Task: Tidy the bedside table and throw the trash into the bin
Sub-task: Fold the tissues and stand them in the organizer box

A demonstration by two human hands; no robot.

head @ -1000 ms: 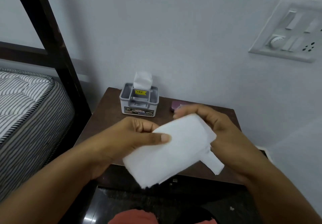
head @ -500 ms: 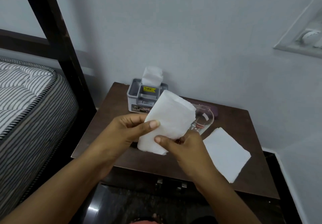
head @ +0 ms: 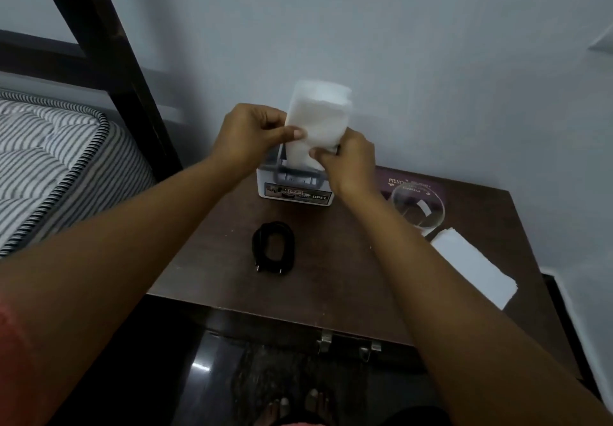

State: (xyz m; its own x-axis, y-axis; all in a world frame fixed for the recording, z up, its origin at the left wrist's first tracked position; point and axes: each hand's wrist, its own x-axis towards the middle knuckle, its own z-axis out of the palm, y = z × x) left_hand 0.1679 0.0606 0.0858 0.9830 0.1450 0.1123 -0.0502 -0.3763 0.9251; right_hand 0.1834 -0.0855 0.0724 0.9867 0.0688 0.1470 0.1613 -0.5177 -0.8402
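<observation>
A folded white tissue (head: 317, 117) stands upright over the grey tissue holder (head: 293, 190) at the back of the dark wooden bedside table (head: 365, 269). My left hand (head: 255, 134) pinches its left edge with thumb and fingers. My right hand (head: 345, 163) pinches its lower right corner just above the holder's slot. Whether the tissue's bottom edge is inside the holder is hidden by my hands. Another flat white tissue (head: 474, 266) lies on the table's right side.
A coiled black cable (head: 273, 246) lies mid-table. A clear glass (head: 416, 210) sits on a purple booklet (head: 411, 183) at the right. A striped mattress (head: 56, 160) and dark bed post (head: 109, 61) stand to the left. The wall is right behind the holder.
Both hands carried the folded tissue away from me, from over the table's front to above the tissue holder. The camera tilted down, revealing the black cable.
</observation>
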